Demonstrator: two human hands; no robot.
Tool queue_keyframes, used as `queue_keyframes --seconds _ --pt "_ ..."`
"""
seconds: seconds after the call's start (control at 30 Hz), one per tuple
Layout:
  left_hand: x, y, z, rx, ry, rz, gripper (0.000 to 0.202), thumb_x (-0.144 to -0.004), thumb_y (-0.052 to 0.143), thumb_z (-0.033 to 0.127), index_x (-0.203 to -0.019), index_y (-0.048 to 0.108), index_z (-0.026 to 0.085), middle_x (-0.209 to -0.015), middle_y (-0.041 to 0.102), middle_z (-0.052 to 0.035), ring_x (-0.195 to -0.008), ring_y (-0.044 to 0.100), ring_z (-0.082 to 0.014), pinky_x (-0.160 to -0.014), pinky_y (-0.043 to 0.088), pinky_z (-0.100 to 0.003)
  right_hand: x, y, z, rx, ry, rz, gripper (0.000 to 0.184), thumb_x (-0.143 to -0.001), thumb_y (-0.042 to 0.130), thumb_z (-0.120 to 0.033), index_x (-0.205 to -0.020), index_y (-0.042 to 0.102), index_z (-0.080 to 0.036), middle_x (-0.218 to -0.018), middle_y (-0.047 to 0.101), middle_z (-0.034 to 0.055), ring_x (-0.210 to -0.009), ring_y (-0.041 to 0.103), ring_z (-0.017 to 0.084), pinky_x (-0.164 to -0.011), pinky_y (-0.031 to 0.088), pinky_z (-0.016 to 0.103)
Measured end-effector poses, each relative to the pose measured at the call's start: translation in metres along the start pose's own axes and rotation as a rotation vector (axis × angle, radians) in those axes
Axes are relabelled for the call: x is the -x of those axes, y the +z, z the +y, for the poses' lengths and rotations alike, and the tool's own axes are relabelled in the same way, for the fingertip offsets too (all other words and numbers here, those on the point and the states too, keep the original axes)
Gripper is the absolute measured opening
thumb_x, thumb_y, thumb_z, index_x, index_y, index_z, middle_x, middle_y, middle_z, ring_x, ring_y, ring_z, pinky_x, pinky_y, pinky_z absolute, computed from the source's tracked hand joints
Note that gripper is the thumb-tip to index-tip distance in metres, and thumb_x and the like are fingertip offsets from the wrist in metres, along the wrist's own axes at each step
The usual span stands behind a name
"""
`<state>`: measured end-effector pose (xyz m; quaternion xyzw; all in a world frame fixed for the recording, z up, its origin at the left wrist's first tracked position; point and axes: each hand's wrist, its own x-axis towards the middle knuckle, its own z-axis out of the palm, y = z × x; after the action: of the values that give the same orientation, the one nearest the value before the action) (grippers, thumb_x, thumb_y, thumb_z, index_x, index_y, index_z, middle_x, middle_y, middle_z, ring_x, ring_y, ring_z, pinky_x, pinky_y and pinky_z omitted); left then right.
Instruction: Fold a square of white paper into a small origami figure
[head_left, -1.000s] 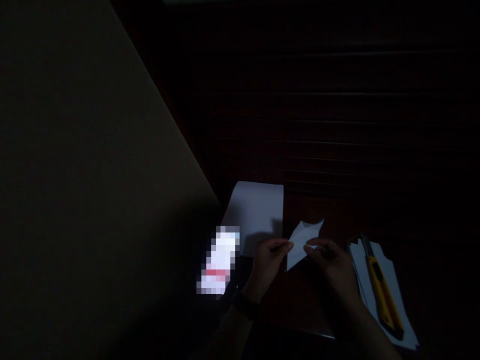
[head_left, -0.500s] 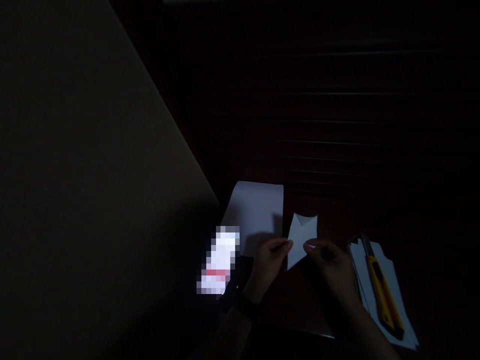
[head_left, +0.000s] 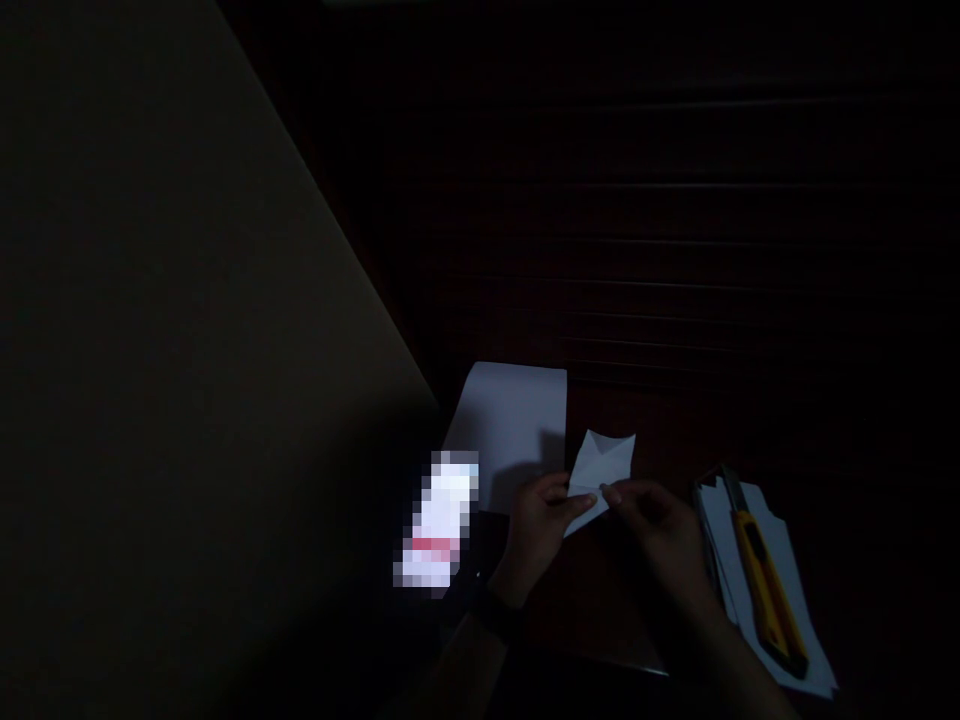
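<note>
Between my hands is a small folded piece of white paper [head_left: 606,460], creased near its top edge and across its lower part. My left hand [head_left: 536,525] grips its lower left side, with the thumb lying on the paper's face. Across from it, my right hand [head_left: 652,515] pinches the lower right edge between thumb and fingertips. The paper is held over a dark reddish wooden table [head_left: 585,620]. A dark band circles my left wrist.
A larger white sheet [head_left: 517,420] lies left of the folded paper. Beside it glows a blurred-out phone screen [head_left: 439,525]. At right, a yellow utility knife [head_left: 769,595] rests on a stack of white paper [head_left: 810,640]. A pale wall [head_left: 187,300] rises on the left.
My left thumb has slid right across the paper, closer to my right fingertips. The paper's lower part now shows a crosswise crease and is tilted differently.
</note>
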<state>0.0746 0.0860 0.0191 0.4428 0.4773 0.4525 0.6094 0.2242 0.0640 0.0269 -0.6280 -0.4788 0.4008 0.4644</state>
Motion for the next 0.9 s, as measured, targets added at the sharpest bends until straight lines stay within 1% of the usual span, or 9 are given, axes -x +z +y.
queue_keyframes --seconds 0.1,0.2,0.3,0.43,0.5,0.67,0.8,0.9 --pt "-0.0002 -0.002 0.0001 -0.012 0.011 -0.002 0.028 -0.067 0.069 0.038 -0.081 0.069 0.013 -0.083 0.071 -0.0096 -0.075 0.066 -0.0225 -0.066 0.05 -0.029 -0.0015 -0.0024 -0.0008 -0.032 0.042 -0.03 0.024 -0.074 0.063 -0.041 -0.076 0.066 -0.017 -0.071 0.068 0.0056 -0.066 0.062 0.021 -0.06 0.046 0.03" --pt "0.0001 -0.0019 0.0008 -0.024 0.008 0.003 0.028 -0.068 0.068 0.039 -0.079 0.069 0.013 -0.08 0.071 -0.0081 -0.072 0.065 -0.021 -0.062 0.049 -0.027 -0.0029 -0.0037 -0.0004 -0.033 0.057 -0.012 0.024 -0.072 0.065 -0.041 -0.074 0.066 -0.017 -0.073 0.069 0.0058 -0.069 0.062 0.022 -0.063 0.046 0.031" --pt "-0.0001 -0.0014 0.0002 -0.01 0.019 0.008 0.027 -0.07 0.066 0.039 -0.076 0.068 0.013 -0.076 0.07 -0.0062 -0.069 0.064 -0.0191 -0.059 0.047 -0.025 -0.003 -0.0034 -0.0008 -0.045 0.076 -0.029 0.025 -0.073 0.064 -0.042 -0.076 0.066 -0.017 -0.071 0.069 0.0052 -0.068 0.063 0.021 -0.061 0.046 0.03" --pt "-0.0011 -0.0013 0.0004 -0.014 0.032 0.006 0.026 -0.07 0.066 0.038 -0.072 0.068 0.012 -0.072 0.069 -0.0054 -0.066 0.063 -0.0175 -0.058 0.046 -0.024 -0.0022 -0.0026 -0.0031 0.009 0.038 0.009 0.023 -0.073 0.065 -0.041 -0.074 0.066 -0.018 -0.073 0.069 0.0048 -0.07 0.062 0.021 -0.065 0.046 0.031" --pt "-0.0014 -0.0013 0.0013 -0.02 0.02 0.005 0.027 -0.07 0.066 0.039 -0.072 0.068 0.012 -0.073 0.069 -0.0062 -0.067 0.063 -0.0181 -0.059 0.047 -0.025 -0.0019 -0.0025 -0.0046 0.032 0.024 0.039 0.023 -0.072 0.065 -0.041 -0.074 0.066 -0.018 -0.075 0.069 0.005 -0.072 0.063 0.022 -0.066 0.046 0.032" --pt "-0.0013 -0.0014 0.0018 -0.025 0.009 0.004 0.029 -0.069 0.066 0.04 -0.077 0.068 0.012 -0.079 0.07 -0.0081 -0.071 0.063 -0.0201 -0.061 0.049 -0.027 -0.0009 -0.002 -0.0083 0.037 0.005 0.063 0.023 -0.072 0.064 -0.041 -0.074 0.066 -0.019 -0.076 0.069 0.0051 -0.074 0.063 0.023 -0.069 0.046 0.033" --pt "-0.0009 -0.0017 0.0007 -0.023 0.029 0.0 0.03 -0.071 0.065 0.042 -0.074 0.068 0.012 -0.074 0.069 -0.0059 -0.067 0.062 -0.0176 -0.058 0.047 -0.024 -0.0008 -0.0014 -0.0083 0.034 -0.013 0.087 0.022 -0.072 0.064 -0.04 -0.074 0.066 -0.019 -0.075 0.069 0.0051 -0.073 0.062 0.023 -0.067 0.046 0.033" --pt "-0.0009 -0.0017 0.0003 -0.032 0.042 -0.001 0.03 -0.073 0.063 0.041 -0.075 0.068 0.012 -0.075 0.069 -0.0056 -0.067 0.061 -0.0166 -0.058 0.045 -0.023 -0.0012 -0.0017 -0.0076 0.043 -0.007 0.094 0.021 -0.072 0.065 -0.039 -0.075 0.065 -0.019 -0.076 0.068 0.0045 -0.073 0.062 0.022 -0.066 0.045 0.032"
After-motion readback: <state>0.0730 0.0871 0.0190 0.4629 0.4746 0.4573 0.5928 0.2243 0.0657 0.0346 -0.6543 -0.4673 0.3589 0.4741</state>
